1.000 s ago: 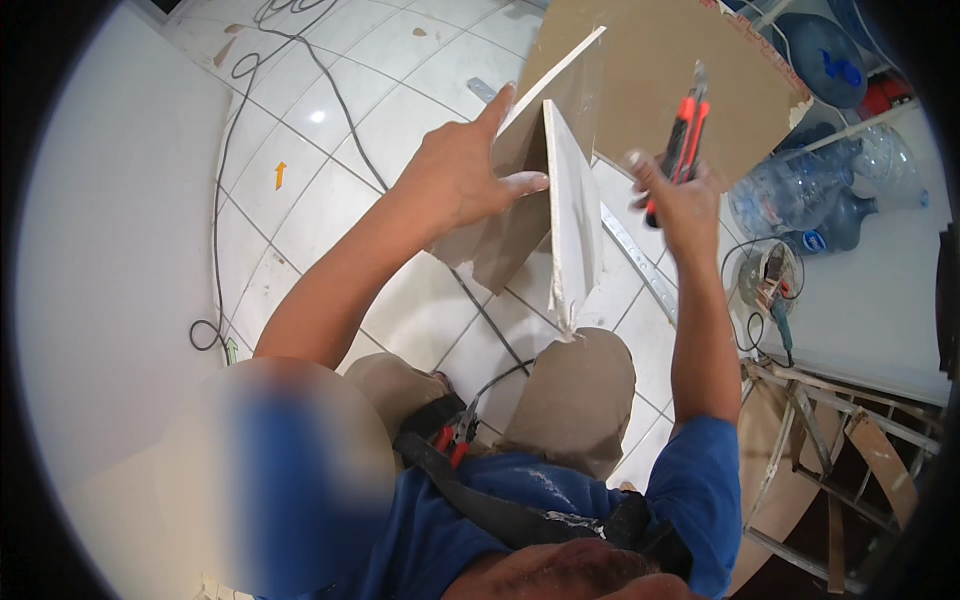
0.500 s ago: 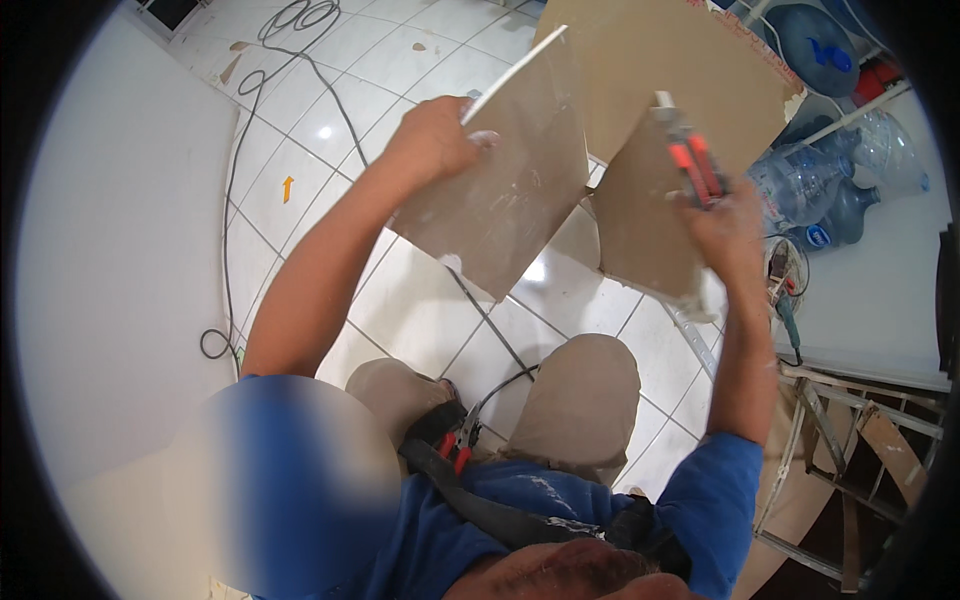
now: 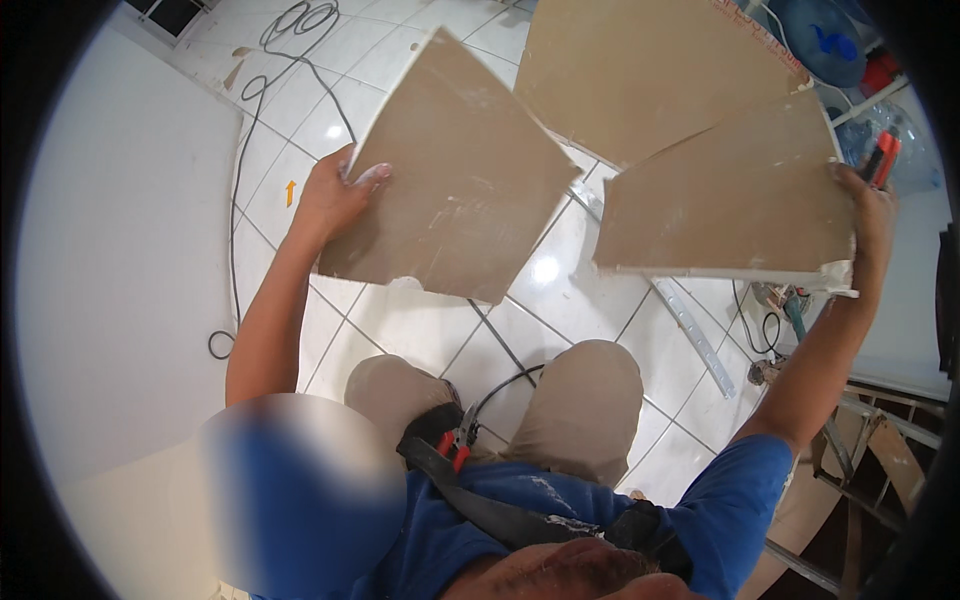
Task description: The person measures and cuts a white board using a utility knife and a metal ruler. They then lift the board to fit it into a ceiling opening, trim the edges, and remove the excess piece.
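Left hand (image 3: 335, 200) holds left brown board (image 3: 460, 185) by its outer edge; right board (image 3: 730, 205) extends leftward from right hand (image 3: 870, 215), whose fingers grip it plus, seemingly, a red knife (image 3: 881, 157).

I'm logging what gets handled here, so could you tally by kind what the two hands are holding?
Boards: 2 (brown left board in the left hand; brown right board in the right hand)
Cutters: 1 (red-and-black cutter, also in the right hand)
Total: 3
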{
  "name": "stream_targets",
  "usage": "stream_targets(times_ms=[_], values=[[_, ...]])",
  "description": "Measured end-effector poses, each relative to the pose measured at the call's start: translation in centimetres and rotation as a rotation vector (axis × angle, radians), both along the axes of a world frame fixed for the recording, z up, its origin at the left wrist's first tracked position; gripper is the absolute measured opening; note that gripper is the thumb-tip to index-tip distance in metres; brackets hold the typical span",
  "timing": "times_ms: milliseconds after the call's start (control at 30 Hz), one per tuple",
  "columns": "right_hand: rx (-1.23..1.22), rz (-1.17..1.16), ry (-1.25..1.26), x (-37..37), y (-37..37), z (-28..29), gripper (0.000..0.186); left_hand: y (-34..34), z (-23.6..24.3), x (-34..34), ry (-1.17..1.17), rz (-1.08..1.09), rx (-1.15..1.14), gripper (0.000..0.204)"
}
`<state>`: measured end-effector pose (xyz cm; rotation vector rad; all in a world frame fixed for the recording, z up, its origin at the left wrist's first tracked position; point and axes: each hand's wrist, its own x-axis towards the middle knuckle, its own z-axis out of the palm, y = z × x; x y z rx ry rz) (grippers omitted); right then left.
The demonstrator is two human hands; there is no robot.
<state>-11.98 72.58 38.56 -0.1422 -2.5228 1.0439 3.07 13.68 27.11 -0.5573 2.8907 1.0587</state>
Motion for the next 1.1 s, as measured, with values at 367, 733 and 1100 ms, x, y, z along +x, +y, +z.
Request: stream_targets(times_ms=[367, 733, 1100], values=[[-0.455, 0.067, 0.288, -6.8, -1.4, -3.8, 0.033, -2.6, -1.6, 4.2, 0.084, 0.169, 0.046, 0.041], [-0.552, 0.253, 0.594, -11.5, -0.7, -10.3, 0.037, -2.7, -1.5, 8.4, 0.110, 0.238, 0.091, 0.040], [0.221, -0.068, 0.119, -9.6, 1.4, -32.8, 0.041, -3.2, -1.9, 10.5, 0.148, 0.213, 0.129, 0.041]])
